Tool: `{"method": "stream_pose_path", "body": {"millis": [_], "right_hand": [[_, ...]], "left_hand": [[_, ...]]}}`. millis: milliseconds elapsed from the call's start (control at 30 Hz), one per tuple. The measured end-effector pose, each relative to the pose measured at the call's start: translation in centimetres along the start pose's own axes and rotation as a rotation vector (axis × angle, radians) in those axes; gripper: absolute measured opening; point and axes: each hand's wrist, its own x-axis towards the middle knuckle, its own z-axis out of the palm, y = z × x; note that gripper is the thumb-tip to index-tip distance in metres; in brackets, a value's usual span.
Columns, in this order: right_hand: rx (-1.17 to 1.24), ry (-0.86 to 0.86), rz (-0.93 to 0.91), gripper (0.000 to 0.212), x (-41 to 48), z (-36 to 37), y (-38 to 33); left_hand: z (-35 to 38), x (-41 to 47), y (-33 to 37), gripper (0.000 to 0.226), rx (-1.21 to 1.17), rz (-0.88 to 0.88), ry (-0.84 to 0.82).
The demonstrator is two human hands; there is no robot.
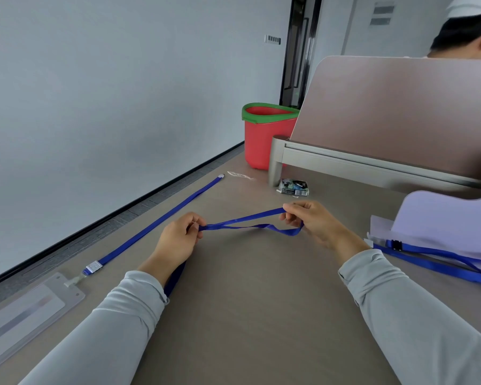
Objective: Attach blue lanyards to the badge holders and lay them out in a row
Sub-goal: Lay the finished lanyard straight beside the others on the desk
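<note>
Two forearms in grey sleeves are reached forward over the table (261, 323) from its near edge, wrists raised a little off the surface. At the near left corner a clear badge holder (28, 312) is laid flat, and a blue lanyard (161, 218) is clipped to its top and stretched straight along the left edge toward the far end.

Toward the middle of the table a second blue strap (247, 219) is held taut between both hands. It is pinched by the left hand (178, 240), with fingers curled against the thumb, back of the hand upward. From that pinch the strap is passed down under the wrist to the sleeve. Its other end is pinched by the right hand (314, 220) between thumb and bent fingertips, and a loop of it is hung below the palm.

At the right edge a bundle of more lanyards (439, 262) is lain partly under a pale lilac sheet (444, 220).

Farther off, a small printed packet (293, 187) and a clear wrapper (240, 175) are seen near the foot of a desk divider (386, 112). A red bin with a green rim (264, 134) is seen past the far edge.
</note>
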Motion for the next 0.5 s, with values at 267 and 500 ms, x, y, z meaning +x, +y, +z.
{"method": "stream_pose_path", "body": {"millis": [267,500], "right_hand": [[0.529,0.137,0.066,0.034,-1.3,-1.8,0.0],[0.184,0.240,0.027,0.023,-1.4,-1.9,0.8]], "left_hand": [[0.0,0.0,0.1,0.022,-0.030,-0.009,0.012],[-0.1,-0.1,0.3,0.020,-0.049,0.000,0.013]]}}
